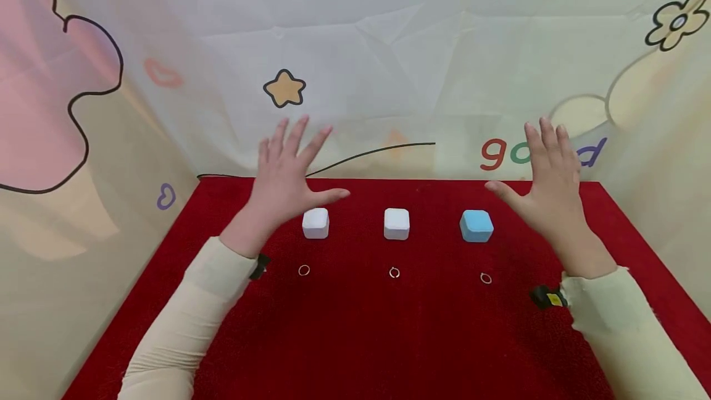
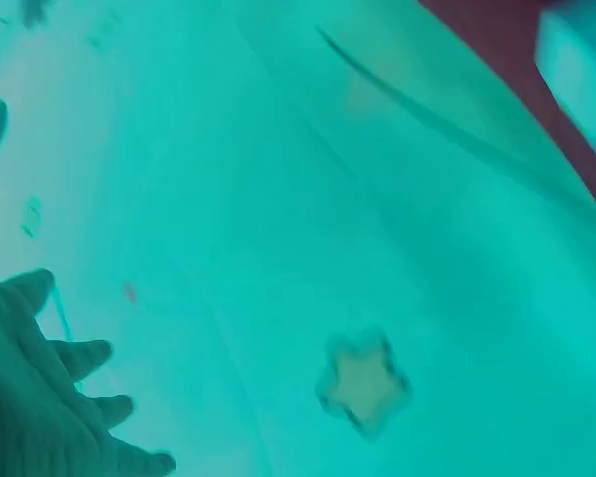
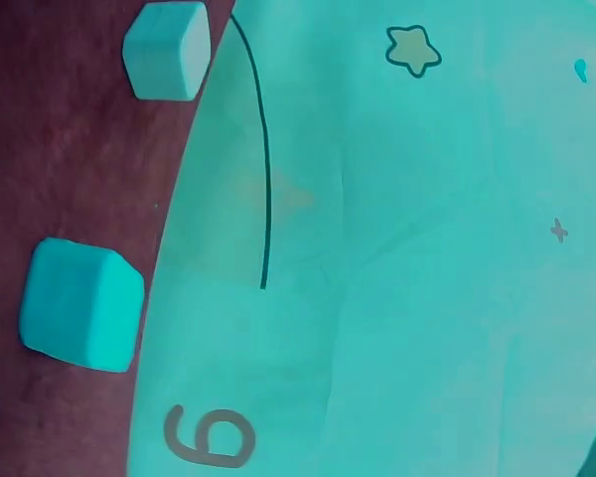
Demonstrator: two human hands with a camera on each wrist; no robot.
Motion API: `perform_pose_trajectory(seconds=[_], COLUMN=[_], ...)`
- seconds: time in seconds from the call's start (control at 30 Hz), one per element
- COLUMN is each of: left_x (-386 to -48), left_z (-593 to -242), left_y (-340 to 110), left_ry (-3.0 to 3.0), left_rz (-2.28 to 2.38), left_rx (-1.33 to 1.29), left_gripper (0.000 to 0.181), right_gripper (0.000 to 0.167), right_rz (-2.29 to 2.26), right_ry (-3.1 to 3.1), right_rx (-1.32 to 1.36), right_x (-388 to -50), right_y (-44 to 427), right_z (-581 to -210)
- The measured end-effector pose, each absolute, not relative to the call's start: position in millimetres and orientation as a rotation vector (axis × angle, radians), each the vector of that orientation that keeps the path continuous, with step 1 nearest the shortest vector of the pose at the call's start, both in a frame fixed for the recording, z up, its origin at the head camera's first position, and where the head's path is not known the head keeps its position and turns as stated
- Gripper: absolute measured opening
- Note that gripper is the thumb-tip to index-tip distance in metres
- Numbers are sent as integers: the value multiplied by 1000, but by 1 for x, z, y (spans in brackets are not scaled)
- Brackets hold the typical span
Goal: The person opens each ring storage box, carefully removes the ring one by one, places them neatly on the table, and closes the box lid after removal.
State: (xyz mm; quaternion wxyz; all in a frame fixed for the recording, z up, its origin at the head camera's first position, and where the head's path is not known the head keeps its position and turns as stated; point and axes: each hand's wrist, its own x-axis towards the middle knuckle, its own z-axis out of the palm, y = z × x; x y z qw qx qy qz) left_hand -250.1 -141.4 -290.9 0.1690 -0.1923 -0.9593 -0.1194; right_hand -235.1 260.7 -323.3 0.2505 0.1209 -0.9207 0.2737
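Both hands are raised with fingers spread, holding nothing. The left hand [image 1: 283,178] hovers above the far left of the red cloth, its thumb overlapping the view just above a white box [image 1: 315,225]. In the left wrist view its fingers [image 2: 79,358] fan out at the lower left. On the right, the right hand [image 1: 550,193] is up beyond a light blue box [image 1: 476,226]. A second white box [image 1: 397,225] sits between the other two. In front of the boxes lie a left ring [image 1: 303,270], a middle ring [image 1: 394,273] and a right ring [image 1: 486,278].
Red cloth [image 1: 355,338] covers the table. A pale printed curtain [image 1: 355,79] rises behind its far edge and along both sides, with a star, a flower and letters on it. Each forearm wears a dark wrist strap [image 1: 547,297] near the cuff.
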Motion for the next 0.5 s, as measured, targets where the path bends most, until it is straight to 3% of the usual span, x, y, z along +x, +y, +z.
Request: perform_pose_trajectory(seconds=[0.2,0.5], left_x=[-271,-299], left_z=[-291,-346], left_y=[-188,-207], left_ry=[-2821,-2964], left_rz=[-266,-172], left_rx=[-373,-353], left_gripper=[101,98], right_gripper=[108,103], right_rz=[479,355], right_ry=[-2809,-3048], right_rx=[359,430], right_x=[-252,-272], right_y=[255,247], right_z=[-316,-354])
